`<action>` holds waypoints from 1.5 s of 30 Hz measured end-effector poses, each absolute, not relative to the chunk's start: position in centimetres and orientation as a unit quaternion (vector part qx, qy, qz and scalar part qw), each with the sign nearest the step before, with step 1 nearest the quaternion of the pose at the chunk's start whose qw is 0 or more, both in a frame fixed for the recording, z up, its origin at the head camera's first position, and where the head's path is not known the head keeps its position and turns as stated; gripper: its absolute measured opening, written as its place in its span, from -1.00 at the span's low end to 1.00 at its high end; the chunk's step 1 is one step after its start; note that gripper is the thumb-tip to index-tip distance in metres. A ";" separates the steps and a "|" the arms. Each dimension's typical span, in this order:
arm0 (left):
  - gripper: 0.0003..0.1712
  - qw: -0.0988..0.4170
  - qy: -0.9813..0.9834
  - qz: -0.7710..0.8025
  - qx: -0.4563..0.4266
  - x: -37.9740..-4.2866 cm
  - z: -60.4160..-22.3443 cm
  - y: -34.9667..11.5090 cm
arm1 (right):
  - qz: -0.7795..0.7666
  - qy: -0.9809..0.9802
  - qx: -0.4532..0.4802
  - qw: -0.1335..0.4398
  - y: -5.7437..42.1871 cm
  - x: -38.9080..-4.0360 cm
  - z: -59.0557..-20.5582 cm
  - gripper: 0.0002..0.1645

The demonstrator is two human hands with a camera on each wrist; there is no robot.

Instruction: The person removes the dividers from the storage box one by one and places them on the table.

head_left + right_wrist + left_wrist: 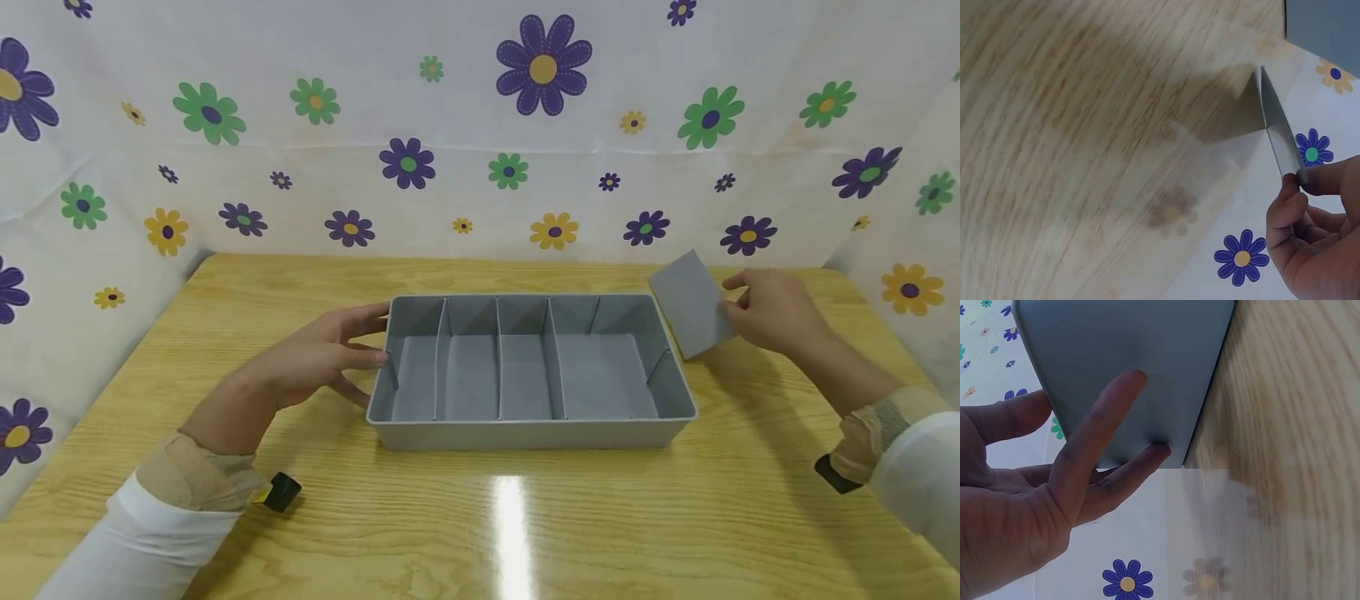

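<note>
A grey tray (532,435) with upright dividers (557,358) making several compartments sits in mid-table; its rightmost compartment is the widest. Against the tray's left end wall (1129,337), my left hand (322,354) rests spread fingers, mostly extended, with fingertips touching the outside. Beyond the tray's right end, my right hand (780,308) pinches a thin flat grey divider panel (688,304) by its edge, between thumb and fingers. The panel is held tilted, outside the tray and close to its back right corner. In the right wrist view the panel (1282,134) appears nearly edge-on.
The wood-grain table (480,517) carries a bright light reflection near its front. A white cloth with printed flowers (450,100) hangs behind and along both sides. Straps with small black pieces (282,492) are on both wrists.
</note>
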State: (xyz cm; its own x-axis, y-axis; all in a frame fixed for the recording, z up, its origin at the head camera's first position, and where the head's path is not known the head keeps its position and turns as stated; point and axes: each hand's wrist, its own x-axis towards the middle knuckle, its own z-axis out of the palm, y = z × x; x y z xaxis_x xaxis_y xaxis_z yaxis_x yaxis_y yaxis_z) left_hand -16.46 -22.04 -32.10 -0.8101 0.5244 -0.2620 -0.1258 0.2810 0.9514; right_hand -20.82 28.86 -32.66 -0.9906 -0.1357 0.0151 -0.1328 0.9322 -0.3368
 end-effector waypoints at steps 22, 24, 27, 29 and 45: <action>-0.22 0.276 0.759 0.575 0.132 -16.4 -31.7 -21.6 | -0.106 0.988 -0.067 0.089 28.7 -23.8 -34.5 -0.50; -0.22 0.277 0.759 0.574 0.130 -16.4 -31.8 -21.6 | -0.102 0.989 -0.067 0.089 28.6 -24.1 -34.7 -0.49; -0.22 0.279 0.758 0.576 0.127 -16.4 -31.9 -21.6 | -0.090 0.990 -0.065 0.088 28.7 -24.5 -35.0 -0.49; -0.22 0.279 0.757 0.577 0.126 -16.3 -32.0 -21.6 | -0.081 0.991 -0.064 0.082 28.6 -24.5 -35.0 -0.49; -0.19 0.271 0.754 0.588 0.109 -16.5 -32.1 -22.0 | -0.125 0.906 -0.340 -0.219 21.4 -19.2 -29.6 -0.67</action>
